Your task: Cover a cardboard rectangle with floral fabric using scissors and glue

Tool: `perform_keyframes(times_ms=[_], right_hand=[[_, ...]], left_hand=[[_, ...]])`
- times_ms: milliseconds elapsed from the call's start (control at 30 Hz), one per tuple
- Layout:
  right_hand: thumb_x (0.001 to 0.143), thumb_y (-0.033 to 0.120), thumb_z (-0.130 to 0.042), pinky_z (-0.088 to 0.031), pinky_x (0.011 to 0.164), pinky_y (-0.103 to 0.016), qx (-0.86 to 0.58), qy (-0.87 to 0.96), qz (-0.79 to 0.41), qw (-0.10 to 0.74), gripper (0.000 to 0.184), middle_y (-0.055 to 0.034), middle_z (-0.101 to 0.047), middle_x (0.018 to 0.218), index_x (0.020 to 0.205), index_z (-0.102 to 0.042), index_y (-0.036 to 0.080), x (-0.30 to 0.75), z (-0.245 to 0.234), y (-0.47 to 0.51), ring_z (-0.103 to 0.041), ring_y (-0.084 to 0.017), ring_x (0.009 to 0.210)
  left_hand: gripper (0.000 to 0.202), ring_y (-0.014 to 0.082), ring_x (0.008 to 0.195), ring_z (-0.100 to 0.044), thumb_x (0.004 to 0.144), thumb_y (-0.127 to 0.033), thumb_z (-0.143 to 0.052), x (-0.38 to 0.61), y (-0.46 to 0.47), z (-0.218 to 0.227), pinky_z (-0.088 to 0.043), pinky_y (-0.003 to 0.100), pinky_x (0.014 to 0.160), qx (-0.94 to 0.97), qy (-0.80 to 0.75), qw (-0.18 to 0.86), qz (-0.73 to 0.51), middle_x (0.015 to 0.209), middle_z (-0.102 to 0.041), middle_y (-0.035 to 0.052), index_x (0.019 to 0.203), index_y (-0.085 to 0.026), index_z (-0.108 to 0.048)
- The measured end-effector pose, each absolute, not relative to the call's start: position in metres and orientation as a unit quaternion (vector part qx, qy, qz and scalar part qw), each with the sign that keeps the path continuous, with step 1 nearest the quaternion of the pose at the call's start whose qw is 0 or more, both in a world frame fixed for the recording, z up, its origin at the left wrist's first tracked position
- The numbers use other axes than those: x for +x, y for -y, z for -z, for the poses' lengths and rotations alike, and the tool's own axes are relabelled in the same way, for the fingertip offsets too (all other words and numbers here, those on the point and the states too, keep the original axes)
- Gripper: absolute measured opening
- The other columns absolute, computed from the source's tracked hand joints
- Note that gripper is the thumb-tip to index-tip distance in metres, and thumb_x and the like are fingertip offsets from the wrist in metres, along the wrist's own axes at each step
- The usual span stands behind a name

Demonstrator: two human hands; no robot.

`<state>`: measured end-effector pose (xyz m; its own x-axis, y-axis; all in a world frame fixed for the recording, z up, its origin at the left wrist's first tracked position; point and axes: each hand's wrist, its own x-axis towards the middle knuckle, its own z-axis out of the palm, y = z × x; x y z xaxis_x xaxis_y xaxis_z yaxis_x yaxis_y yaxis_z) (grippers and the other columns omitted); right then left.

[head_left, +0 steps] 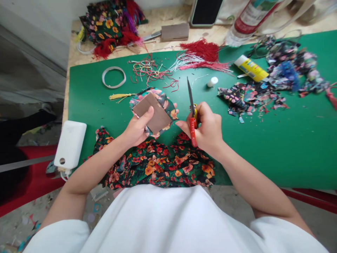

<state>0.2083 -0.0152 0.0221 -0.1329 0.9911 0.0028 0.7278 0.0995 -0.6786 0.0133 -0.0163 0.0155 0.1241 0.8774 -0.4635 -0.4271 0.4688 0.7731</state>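
My left hand (138, 128) pinches a brown cardboard piece (151, 114) against a floral fabric piece (168, 105), its thumb lying on the cardboard. The fabric sticks out around the cardboard's edges. Just to the right, my right hand (210, 124) is closed around scissors (193, 123) with red and yellow on the handles and the dark blade pointing away from me. The blade is apart from the fabric. Beneath both hands, a larger red-and-orange floral cloth (158, 163) lies crumpled along the front edge. A yellow tassel (121, 96) rests left of the cardboard.
Red and white tassel threads (202, 56) and tangled cords (150, 68) lie behind my hands. Fabric scraps (250, 96), a glue stick (251, 68) and a bottle (247, 24) are at the right. A tape ring (113, 77) and white power bank (70, 144) are leftward.
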Motion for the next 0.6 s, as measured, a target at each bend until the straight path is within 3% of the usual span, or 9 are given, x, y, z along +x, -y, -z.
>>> perform_keyframes(times_ms=[267, 467, 600], right_hand=[[0.085, 0.054, -0.056, -0.045, 0.063, -0.03, -0.595, 0.701, -0.279, 0.277, 0.032, -0.003, -0.063, 0.073, 0.08, -0.043, 0.024, 0.203, -0.006, 0.023, -0.057, -0.017, 0.062], [0.085, 0.043, -0.055, -0.044, 0.061, -0.03, -0.604, 0.685, -0.268, 0.305, 0.024, -0.0017, -0.062, 0.071, 0.076, -0.043, 0.024, 0.203, -0.008, 0.021, -0.054, -0.015, 0.058], [0.083, 0.04, -0.059, -0.042, 0.056, -0.028, -0.581, 0.681, -0.308, 0.322, 0.024, 0.0013, -0.058, 0.065, 0.075, -0.044, 0.024, 0.203, -0.005, 0.019, -0.051, -0.013, 0.054]], left_hand=[[0.047, 0.0162, 0.06, -0.067, 0.062, -0.049, -0.084, 0.022, 0.025, -0.009, -0.046, 0.022, 0.04, 0.229, -0.47, 0.73, -0.44, 0.081, -0.074, -0.0006, 0.097, -0.023, -0.068], [0.05, 0.0185, 0.079, -0.072, 0.064, -0.04, -0.084, 0.019, 0.022, -0.012, -0.058, 0.029, 0.068, 0.241, -0.437, 0.735, -0.459, 0.092, -0.077, 0.0016, 0.108, -0.023, -0.07], [0.041, 0.0155, 0.082, -0.073, 0.062, -0.037, -0.086, 0.016, 0.019, -0.012, -0.058, 0.025, 0.077, 0.226, -0.445, 0.713, -0.493, 0.089, -0.078, 0.0006, 0.098, -0.021, -0.074]])
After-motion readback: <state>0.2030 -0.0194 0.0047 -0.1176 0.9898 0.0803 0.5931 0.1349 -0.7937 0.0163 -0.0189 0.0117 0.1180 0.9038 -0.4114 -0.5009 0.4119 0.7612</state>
